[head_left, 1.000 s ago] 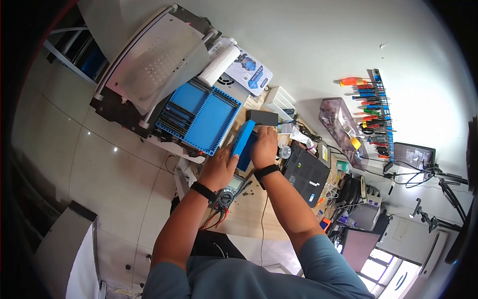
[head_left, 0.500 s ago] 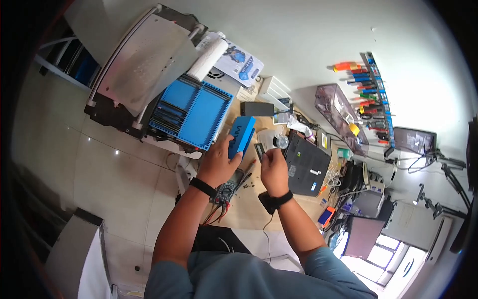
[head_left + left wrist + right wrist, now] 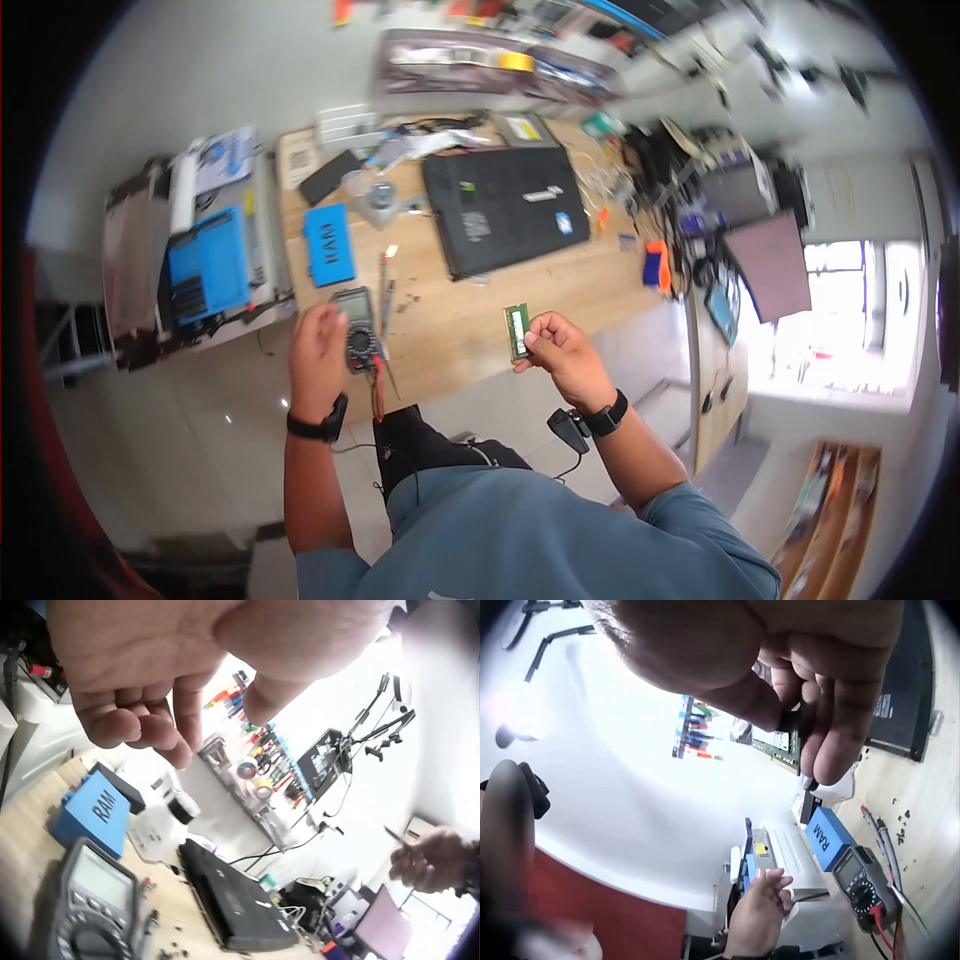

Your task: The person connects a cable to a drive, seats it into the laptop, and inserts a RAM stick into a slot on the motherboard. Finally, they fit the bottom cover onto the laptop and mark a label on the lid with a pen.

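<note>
My right hand [image 3: 533,341] pinches a small green RAM stick [image 3: 517,331] between thumb and fingers, held up over the wooden table's [image 3: 470,310] near edge. The right wrist view shows the RAM stick [image 3: 778,742] edge-on in that pinch. My left hand [image 3: 322,325] hovers beside a grey multimeter [image 3: 355,317] with its fingers loosely curled and nothing in it. From the left wrist the multimeter [image 3: 90,900] lies just under the fingers [image 3: 142,727]. A blue box marked RAM [image 3: 329,243] lies flat on the table beyond the multimeter.
A closed black laptop [image 3: 505,210] takes up the table's middle. Red and black probe leads [image 3: 385,300] lie beside the multimeter. A blue parts tray [image 3: 208,265] sits on a machine at the left. A tool rack and clutter line the far wall.
My left hand has let go of the blue RAM box, which now lies on the table, and dropped to the multimeter. My right hand has drawn the RAM stick toward me. The head view swung.
</note>
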The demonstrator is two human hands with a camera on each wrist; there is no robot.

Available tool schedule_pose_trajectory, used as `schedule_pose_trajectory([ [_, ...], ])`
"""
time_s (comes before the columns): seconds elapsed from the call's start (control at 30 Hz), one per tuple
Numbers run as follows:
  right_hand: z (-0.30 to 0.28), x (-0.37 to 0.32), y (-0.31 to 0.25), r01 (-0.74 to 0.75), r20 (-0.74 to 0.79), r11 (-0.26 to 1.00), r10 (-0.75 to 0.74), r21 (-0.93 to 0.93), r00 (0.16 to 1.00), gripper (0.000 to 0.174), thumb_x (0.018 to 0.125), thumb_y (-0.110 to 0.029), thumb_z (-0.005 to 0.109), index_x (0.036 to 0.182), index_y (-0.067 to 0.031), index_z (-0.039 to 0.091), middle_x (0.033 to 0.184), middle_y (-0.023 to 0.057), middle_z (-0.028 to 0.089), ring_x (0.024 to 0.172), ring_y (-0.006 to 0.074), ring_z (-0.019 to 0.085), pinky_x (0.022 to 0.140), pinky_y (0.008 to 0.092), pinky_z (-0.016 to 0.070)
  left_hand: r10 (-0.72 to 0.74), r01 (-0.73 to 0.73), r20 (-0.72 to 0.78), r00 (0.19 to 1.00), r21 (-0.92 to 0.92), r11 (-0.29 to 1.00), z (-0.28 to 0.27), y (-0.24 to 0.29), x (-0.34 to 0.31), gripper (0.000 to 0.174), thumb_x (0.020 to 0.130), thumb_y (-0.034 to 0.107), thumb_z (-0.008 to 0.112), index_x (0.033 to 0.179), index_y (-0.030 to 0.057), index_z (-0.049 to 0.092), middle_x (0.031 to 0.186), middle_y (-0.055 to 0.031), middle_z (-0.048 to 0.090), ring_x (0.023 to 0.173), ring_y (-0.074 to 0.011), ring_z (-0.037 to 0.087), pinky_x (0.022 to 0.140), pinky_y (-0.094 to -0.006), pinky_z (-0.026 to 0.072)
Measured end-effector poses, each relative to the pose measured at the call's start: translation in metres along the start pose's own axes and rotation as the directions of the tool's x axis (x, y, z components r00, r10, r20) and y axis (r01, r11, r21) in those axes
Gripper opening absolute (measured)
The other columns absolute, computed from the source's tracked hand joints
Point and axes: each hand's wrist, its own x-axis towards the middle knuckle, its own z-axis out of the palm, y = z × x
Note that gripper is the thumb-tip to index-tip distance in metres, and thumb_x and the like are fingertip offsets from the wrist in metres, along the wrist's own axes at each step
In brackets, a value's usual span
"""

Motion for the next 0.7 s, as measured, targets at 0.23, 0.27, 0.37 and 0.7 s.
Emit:
schedule_pose_trajectory([
  [0.23, -0.131, -0.177, 0.056, 0.066, -0.100, 0.910, -0.028, 0.409, 0.995, 0.008, 0.103, -0.011, 0.057, 0.103, -0.0042, 0.053, 0.095, 0.0097, 0.066, 0.086, 0.0200, 0.070, 0.080, 0.0334, 0.0598, -0.137, 0.179, 0.385, 0.913, -0.075, 0.981, 0.073, 0.093, -0.115, 0.017, 0.104, 0.015, 0.058, 0.113, 0.0010, 0.061, 0.095, 0.0006, 0.058, 0.086, -0.0085, 0.054, 0.079, -0.0230, 0.0451],
  [0.27, -0.150, -0.207, 0.069, 0.114, -0.106, 0.883, -0.073, 0.455, 0.992, 0.008, 0.102, -0.011, 0.058, 0.103, -0.0045, 0.054, 0.096, 0.0097, 0.066, 0.087, 0.0200, 0.070, 0.081, 0.0335, 0.0597, -0.056, 0.100, 0.424, 0.904, -0.082, 0.992, 0.095, 0.096, -0.132, 0.017, 0.103, 0.016, 0.058, 0.113, 0.0020, 0.062, 0.095, 0.0010, 0.058, 0.083, -0.0071, 0.052, 0.077, -0.0226, 0.0436],
  [0.37, -0.203, -0.307, 0.119, 0.288, -0.222, 0.792, -0.196, 0.538, 0.955, 0.007, 0.102, -0.011, 0.059, 0.103, -0.0052, 0.055, 0.097, 0.0085, 0.067, 0.089, 0.0192, 0.071, 0.082, 0.0335, 0.0596, 0.059, 0.010, 0.595, 0.802, -0.112, 0.994, 0.170, 0.131, -0.191, 0.019, 0.104, 0.018, 0.058, 0.113, 0.0029, 0.062, 0.095, 0.0009, 0.058, 0.083, -0.0065, 0.051, 0.075, -0.0225, 0.0430],
  [0.7, -0.298, -0.607, 0.289, 0.768, -0.856, 0.589, -0.235, 0.251, 0.460, 0.037, 0.100, -0.008, 0.060, 0.135, 0.0005, 0.051, 0.102, 0.0047, 0.067, 0.088, 0.0145, 0.068, 0.081, 0.0310, 0.0579, 0.036, -0.332, 0.999, -0.014, -0.039, 0.942, 0.426, 0.191, -0.411, 0.021, 0.097, 0.014, 0.067, 0.114, 0.0014, 0.066, 0.099, -0.0016, 0.064, 0.093, -0.0115, 0.059, 0.085, -0.0259, 0.0489],
])
